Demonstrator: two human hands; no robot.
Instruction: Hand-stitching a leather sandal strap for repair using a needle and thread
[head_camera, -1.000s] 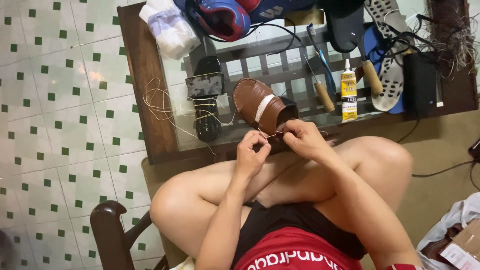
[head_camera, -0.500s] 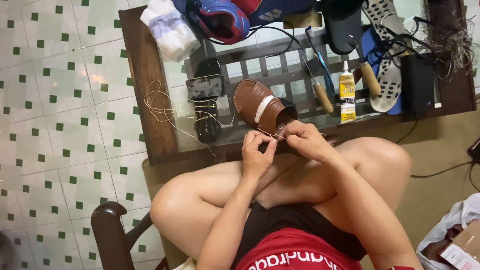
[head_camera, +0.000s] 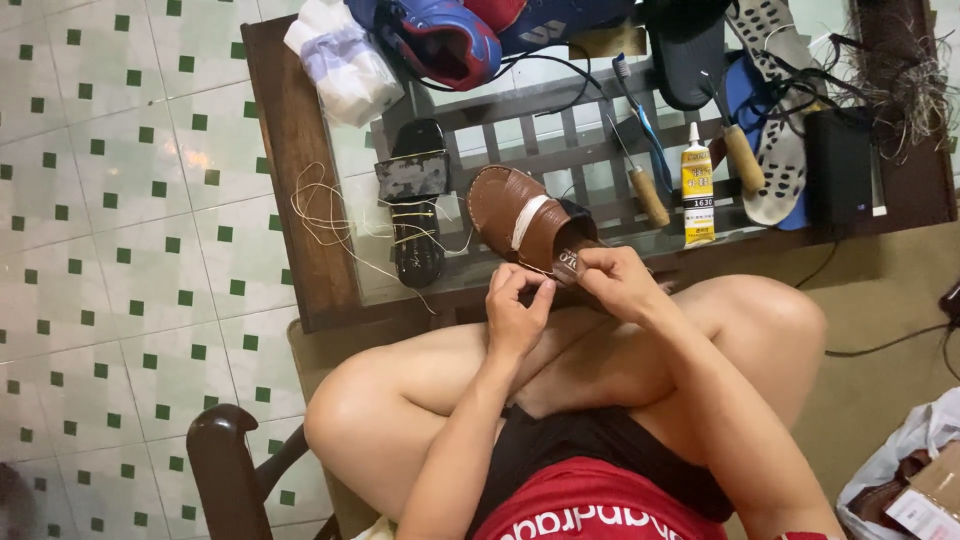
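Note:
A brown leather sandal (head_camera: 515, 222) with a white strap rests at the near edge of a glass-topped wooden table (head_camera: 300, 180). My right hand (head_camera: 620, 282) grips the sandal's near end, fingers closed over its sole edge. Just to the left, my left hand (head_camera: 515, 305) pinches a thin pale thread close to the sandal; no needle can be made out. More of the thread (head_camera: 330, 215) lies in loose loops on the table's left side. I sit with my legs crossed below the table.
A black sandal (head_camera: 415, 205) lies left of the brown one. Behind are a yellow glue tube (head_camera: 697, 195), two wooden-handled awls (head_camera: 648, 195), a toothbrush, a blue-red sneaker (head_camera: 440, 40), loose soles, a black box (head_camera: 840, 165) and a white bag (head_camera: 340, 60). A dark wooden chair arm (head_camera: 225, 465) stands lower left.
My left hand has edged slightly left and down from the sandal, still pinching the thread. My right hand keeps its hold on the sandal's near end.

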